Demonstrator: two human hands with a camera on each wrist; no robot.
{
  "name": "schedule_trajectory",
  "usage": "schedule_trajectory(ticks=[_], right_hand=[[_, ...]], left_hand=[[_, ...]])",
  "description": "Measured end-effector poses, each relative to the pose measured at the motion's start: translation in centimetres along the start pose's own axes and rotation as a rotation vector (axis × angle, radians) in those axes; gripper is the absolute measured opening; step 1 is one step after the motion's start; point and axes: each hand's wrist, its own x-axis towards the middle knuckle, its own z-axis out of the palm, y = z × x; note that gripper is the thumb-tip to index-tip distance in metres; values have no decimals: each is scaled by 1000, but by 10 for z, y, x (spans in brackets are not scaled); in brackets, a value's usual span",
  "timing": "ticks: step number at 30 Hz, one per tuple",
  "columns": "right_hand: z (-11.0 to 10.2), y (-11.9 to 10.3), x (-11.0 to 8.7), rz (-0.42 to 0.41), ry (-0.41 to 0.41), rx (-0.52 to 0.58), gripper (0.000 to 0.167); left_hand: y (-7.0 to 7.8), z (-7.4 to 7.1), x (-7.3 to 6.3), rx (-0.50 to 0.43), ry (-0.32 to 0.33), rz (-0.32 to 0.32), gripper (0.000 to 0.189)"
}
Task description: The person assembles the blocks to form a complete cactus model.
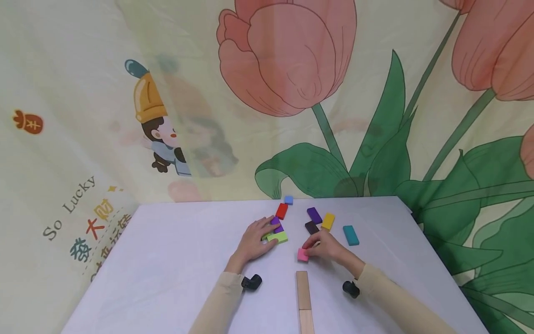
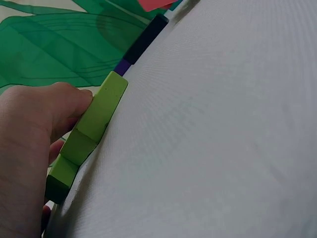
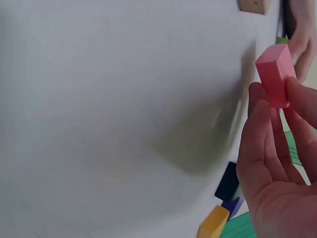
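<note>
My right hand (image 1: 327, 248) pinches a pink block (image 1: 302, 254) between thumb and fingers. In the right wrist view the pink block (image 3: 276, 74) points away from the fingertips. My left hand (image 1: 253, 239) lies with extended fingers over a purple block (image 1: 276, 224) and green blocks (image 1: 277, 238). Its thumb is along the near side of the green ones. Two green blocks (image 2: 101, 111) show end to end in the left wrist view, with the thumb against one; the left fingers are mostly hidden there.
Beyond my left hand lie a red block (image 1: 282, 211) and a blue one (image 1: 289, 200). Near my right hand are a black block (image 1: 311, 228), a dark purple block (image 1: 314, 215), a yellow block (image 1: 328, 221) and a teal block (image 1: 351, 235). Plain wooden blocks (image 1: 303, 290) form a line at the front.
</note>
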Motion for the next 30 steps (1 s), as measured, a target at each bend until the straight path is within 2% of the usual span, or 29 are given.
schedule_trajectory(ticks=[11,24,30], right_hand=[[10,-6,-12,-32,-69,-20,9],[15,-1,-17,-56,-77,-27,8],[17,2,-19,-70,-67,-19,8]], left_hand=[[-3,3,-2,-2,-5,-3,53],[-3,4,-1,7,-11,-10,54],[-3,4,-1,-1,5,6,53]])
